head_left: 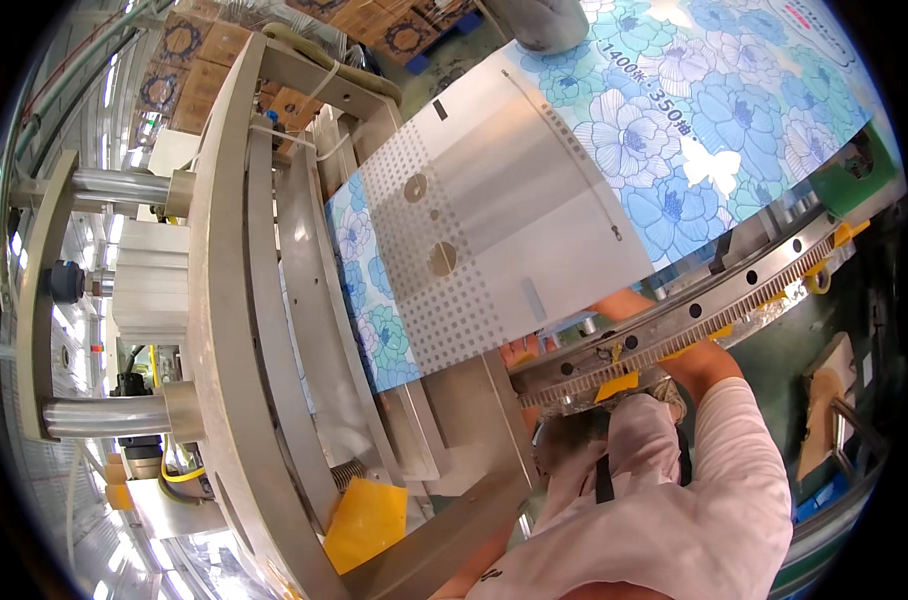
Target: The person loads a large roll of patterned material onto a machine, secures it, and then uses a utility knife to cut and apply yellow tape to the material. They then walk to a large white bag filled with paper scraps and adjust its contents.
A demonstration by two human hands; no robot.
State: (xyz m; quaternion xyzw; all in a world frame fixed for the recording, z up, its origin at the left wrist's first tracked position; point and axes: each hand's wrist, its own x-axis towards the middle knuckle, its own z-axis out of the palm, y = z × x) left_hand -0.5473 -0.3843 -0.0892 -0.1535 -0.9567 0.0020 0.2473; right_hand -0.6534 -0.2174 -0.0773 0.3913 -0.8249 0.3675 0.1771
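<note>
We are threading the printed film (614,150) through the packing machine, we judge: our right hand (624,303) reaches under the sheet at centre right, above the toothed rail (694,315), its grip hidden, so we cannot tell its state. The left hand is not in view. Next calls for feeding the film edge straight. The film spans the upper right, glossy, blue-flowered, with a silvery dotted section.

The film (674,130) was printed with blue and teal flowers outlined on white, with a white butterfly at 3 o'clock; its middle band was silver with a grey dot grid. The frame (224,330) was dull beige-grey. The sleeve (714,480) was pale pink. A plate (366,522) at 6 o'clock was yellow.
</note>
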